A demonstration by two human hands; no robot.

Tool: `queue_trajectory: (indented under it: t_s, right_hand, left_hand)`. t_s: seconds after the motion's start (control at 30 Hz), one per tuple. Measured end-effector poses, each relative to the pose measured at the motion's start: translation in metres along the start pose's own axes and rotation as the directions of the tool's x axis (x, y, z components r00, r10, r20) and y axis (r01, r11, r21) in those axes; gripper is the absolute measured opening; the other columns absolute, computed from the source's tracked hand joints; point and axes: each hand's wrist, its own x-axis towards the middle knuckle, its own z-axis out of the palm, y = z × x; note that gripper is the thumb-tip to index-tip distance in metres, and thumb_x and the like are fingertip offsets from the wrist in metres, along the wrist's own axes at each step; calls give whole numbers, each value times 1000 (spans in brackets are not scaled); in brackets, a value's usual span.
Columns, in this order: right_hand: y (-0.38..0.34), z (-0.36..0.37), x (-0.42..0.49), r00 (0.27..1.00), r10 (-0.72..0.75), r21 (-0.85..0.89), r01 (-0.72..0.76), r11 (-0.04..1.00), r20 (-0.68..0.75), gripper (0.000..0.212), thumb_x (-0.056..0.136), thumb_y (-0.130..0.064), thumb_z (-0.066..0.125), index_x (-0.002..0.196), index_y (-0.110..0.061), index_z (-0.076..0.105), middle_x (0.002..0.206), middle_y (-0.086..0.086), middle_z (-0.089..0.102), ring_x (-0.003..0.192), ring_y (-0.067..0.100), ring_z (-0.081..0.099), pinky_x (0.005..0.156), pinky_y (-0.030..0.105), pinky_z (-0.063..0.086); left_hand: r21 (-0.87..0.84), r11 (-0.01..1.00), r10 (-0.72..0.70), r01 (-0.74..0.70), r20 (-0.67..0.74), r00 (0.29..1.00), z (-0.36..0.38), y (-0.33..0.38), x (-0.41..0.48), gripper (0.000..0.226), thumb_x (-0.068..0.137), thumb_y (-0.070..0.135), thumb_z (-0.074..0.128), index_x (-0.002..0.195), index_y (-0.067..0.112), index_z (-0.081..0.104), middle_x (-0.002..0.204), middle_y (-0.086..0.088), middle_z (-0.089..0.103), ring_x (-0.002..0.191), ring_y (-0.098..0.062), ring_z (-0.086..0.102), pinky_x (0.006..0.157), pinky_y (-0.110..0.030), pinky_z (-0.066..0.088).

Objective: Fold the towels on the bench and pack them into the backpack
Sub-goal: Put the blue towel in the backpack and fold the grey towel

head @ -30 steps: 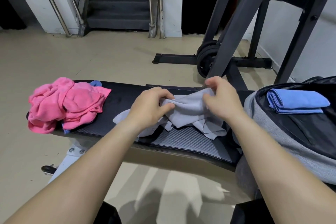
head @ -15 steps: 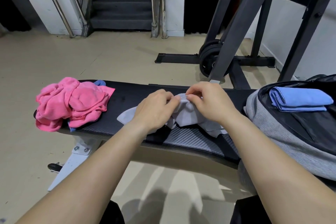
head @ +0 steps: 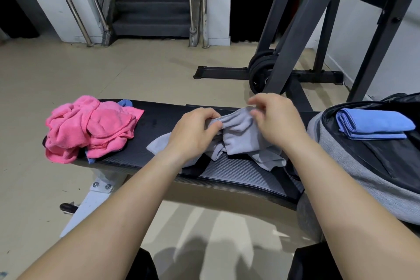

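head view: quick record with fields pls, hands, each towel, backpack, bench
left hand: grips the grey towel
right hand: pinches the grey towel's upper edge
grey towel: unfolded, bunched, lower part lying on the weight bench
pink towel: crumpled heap at the bench's left end, with a blue cloth peeking out from under it
blue towel: folded, lying in the open backpack
backpack: grey, at the bench's right end
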Motion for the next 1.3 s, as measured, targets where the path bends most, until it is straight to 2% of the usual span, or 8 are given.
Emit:
queue_trajectory:
  t_s: [0.1, 0.2, 0.33, 0.57, 0.67, 0.8, 0.9, 1.3]
  right_hand:
    - [-17, 4, -5, 982, -147, 106, 134, 985, 123, 30, 94, -25, 66, 123, -27, 70, 95, -6, 60, 96, 17, 58, 89, 36, 47]
    - [-20, 6, -4, 981, -154, 97, 143, 985, 121, 11, 94, -28, 65, 98, -26, 75, 88, -6, 59, 90, 17, 57, 84, 40, 49]
    - [-13, 3, -1, 988, -135, 35, 132, 991, 77, 11, 95, -26, 62, 87, -24, 69, 87, -7, 55, 90, 19, 56, 79, 42, 49]
    - [16, -10, 3, 985, 107, -114, -122, 986, -132, 11, 98, -23, 56, 90, -21, 63, 94, 0, 54, 90, 28, 56, 79, 47, 49]
    - [20, -9, 2, 987, 153, -143, -157, 977, -38, 10, 97, -26, 57, 100, -23, 66, 102, 3, 62, 98, 30, 58, 81, 44, 50]
    - [-14, -6, -5, 986, -79, -12, 82, 997, 146, 39, 94, -33, 65, 133, -34, 61, 108, -3, 67, 105, 20, 60, 91, 41, 50]
    - [-33, 9, -8, 952, -165, -59, 186, 981, 258, 26, 95, -42, 61, 120, -35, 68, 101, -8, 62, 104, 19, 59, 87, 39, 47]
    - [14, -1, 3, 993, 100, -220, -112, 969, -67, 15, 99, -33, 56, 98, -23, 67, 100, 2, 60, 98, 30, 58, 77, 40, 44]
  left_hand:
    - [-32, 998, 50, -50, -13, 999, 4, 7, 0, 2, 91, 36, 67, 89, 35, 67, 85, 12, 62, 79, -4, 54, 69, -27, 42]
    - [-74, 995, 70, -73, -36, 997, 3, 7, -1, 4, 88, 34, 73, 91, 31, 72, 81, 13, 62, 74, 1, 54, 66, -19, 39]
    - [-46, 998, 53, -53, 7, 999, 0, -2, -1, 3, 89, 32, 72, 91, 33, 69, 84, 15, 64, 77, -2, 56, 73, -29, 47]
    - [169, 980, -116, 103, 66, 991, -7, -28, 0, 9, 99, 34, 56, 94, 32, 63, 96, 9, 62, 93, -17, 57, 80, -39, 48]
    - [137, 988, -69, 67, 14, 997, -10, -29, 1, 10, 98, 32, 57, 94, 32, 66, 91, 11, 59, 90, -15, 55, 75, -33, 42]
    - [82, 996, 36, -36, -8, 999, -4, -13, 2, 10, 97, 33, 61, 96, 32, 71, 87, 10, 58, 86, -15, 55, 75, -33, 42]
    - [53, 995, 87, -86, -16, 996, -2, -4, 1, 11, 96, 36, 62, 98, 33, 73, 84, 10, 56, 84, -14, 55, 76, -35, 45]
    - [196, 979, -50, 55, -33, 998, -24, -35, -5, 11, 97, 38, 59, 93, 32, 67, 92, 13, 61, 89, -15, 56, 79, -40, 50]
